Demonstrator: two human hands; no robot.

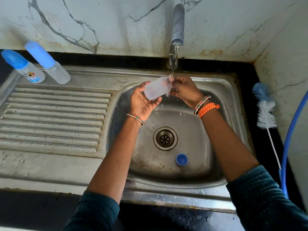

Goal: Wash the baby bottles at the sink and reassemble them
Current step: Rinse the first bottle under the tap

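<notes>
**Rinsing one open bottle body under the tap**

By the look of it the step in hand is the rinse: a bare, capless bottle body (157, 88) is held over the sink (196, 134), at about twelve o'clock from the drain (165, 138), with its mouth end up against the thin stream falling from the tap (177, 25).

The left hand (143, 101) cradles the base, palm up, fingers and thumb loosely bent round the lower end, so its grip is on the bottle. The right hand (182, 90) pinches the mouth end, fingers curled at the rim; exactly how they sit there is blurred by water.

The bottle is clear to frosted plastic, tilted, base toward eight o'clock, mouth toward two o'clock. Wet and smooth, it probably slips easily.

What comes next, I judge, is emptying it and fetching its top. A blue cap (181, 159) lies in the basin at five o'clock from the drain, well apart from the hands. The bottle brush (265, 107) rests on the dark bench (265, 147) at three o'clock, outside the basin, if scrubbing is still wanted.

Two capped bottles, one printed (25, 68) and one plain (50, 64), stand at ten o'clock by the drainboard (53, 117); whether they are washed cannot be told.
</notes>
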